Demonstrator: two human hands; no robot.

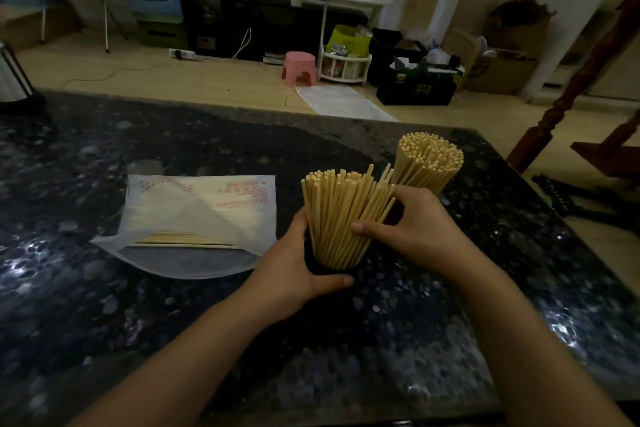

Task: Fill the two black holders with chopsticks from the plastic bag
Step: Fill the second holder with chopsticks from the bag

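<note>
A plastic bag (194,218) lies flat on the dark speckled counter (104,305), a few chopsticks showing at its open mouth. Just right of it, the left hand (294,270) grips the near black holder (332,269), packed with chopsticks (339,215); the right hand (412,229) rests straight fingers against them. Behind stands a second bundle (427,161), its holder hidden by the right hand. Beyond, a pink stool (299,68) sits on the wooden floor, the room dim and blurred
</note>
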